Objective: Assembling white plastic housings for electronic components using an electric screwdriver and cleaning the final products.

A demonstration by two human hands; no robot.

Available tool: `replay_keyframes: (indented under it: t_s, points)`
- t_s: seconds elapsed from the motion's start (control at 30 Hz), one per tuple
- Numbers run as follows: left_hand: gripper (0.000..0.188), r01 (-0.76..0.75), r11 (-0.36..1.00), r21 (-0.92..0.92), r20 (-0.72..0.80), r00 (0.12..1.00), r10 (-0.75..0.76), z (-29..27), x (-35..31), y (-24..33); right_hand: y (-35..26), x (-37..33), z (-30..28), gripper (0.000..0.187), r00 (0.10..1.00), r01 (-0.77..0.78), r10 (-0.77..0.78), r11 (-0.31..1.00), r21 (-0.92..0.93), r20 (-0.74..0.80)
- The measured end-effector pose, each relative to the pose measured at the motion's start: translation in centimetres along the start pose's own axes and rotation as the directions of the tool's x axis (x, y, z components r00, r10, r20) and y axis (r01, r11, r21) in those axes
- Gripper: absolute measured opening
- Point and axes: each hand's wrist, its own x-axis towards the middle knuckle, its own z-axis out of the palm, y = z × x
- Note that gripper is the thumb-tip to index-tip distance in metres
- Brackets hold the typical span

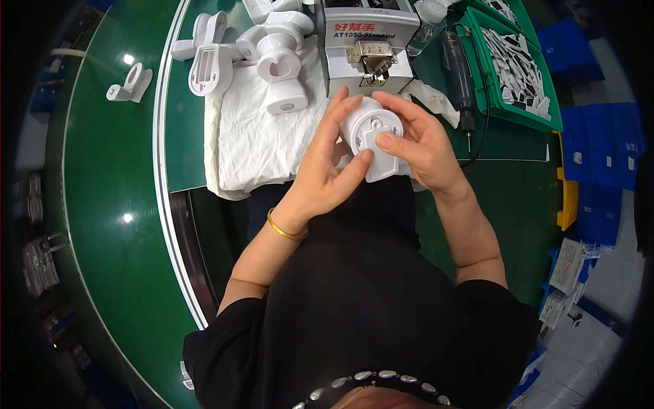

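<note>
Between both hands is a white plastic housing, round at one end with a flat tongue pointing toward me. My left hand grips it from the left, thumb at its lower edge and fingers along the side. My right hand wraps its right side, with the thumb pressed on the flat face. Just beyond the hands stands a tabletop machine with a metal fitting on its front. Several similar white plastic housings lie piled on a white cloth to the left.
On the right, a black electric screwdriver lies beside green bins of small white and black parts. A clear bottle stands behind it. At left, one white housing sits on a green conveyor belt. Blue bins are farther right.
</note>
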Motion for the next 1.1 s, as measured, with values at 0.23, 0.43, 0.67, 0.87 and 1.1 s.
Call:
replay_keyframes:
  t_s: [0.23, 0.43, 0.67, 0.87, 1.1]
  points:
    - [0.072, 0.021, 1.0, 0.001, 0.072, 0.997, -0.021, -0.2, 0.2, 0.0, 0.0, -0.7, 0.1, 0.059, 0.997, -0.036, 0.03, 0.996, -0.08, -0.075]
    - [0.101, -0.003, 0.956, 0.293, 0.075, 0.997, -0.02, 0.0, -0.3, 0.6, -1.2, 0.4, -3.6, 0.045, 0.999, 0.03, -0.036, 0.982, -0.185, -0.03]
    - [0.105, -0.033, 0.93, 0.365, 0.075, 0.997, 0.006, -0.7, -0.5, -0.6, -2.6, 7.2, -16.3, 0.056, 0.805, -0.503, -0.388, -0.043, -0.863, -0.449]
    - [0.087, -0.005, 0.883, 0.468, 0.165, 0.983, -0.082, -1.3, -1.1, -1.3, -2.5, 8.4, -18.4, 0.057, 0.86, -0.428, -0.142, 0.324, -0.844, -0.491]
    - [0.067, -0.175, 0.814, 0.554, 0.203, 0.977, 0.072, -0.5, -1.6, -2.2, -10.3, 6.8, -5.2, 0.043, 0.796, 0.557, -0.504, 0.826, 0.081, -0.334]
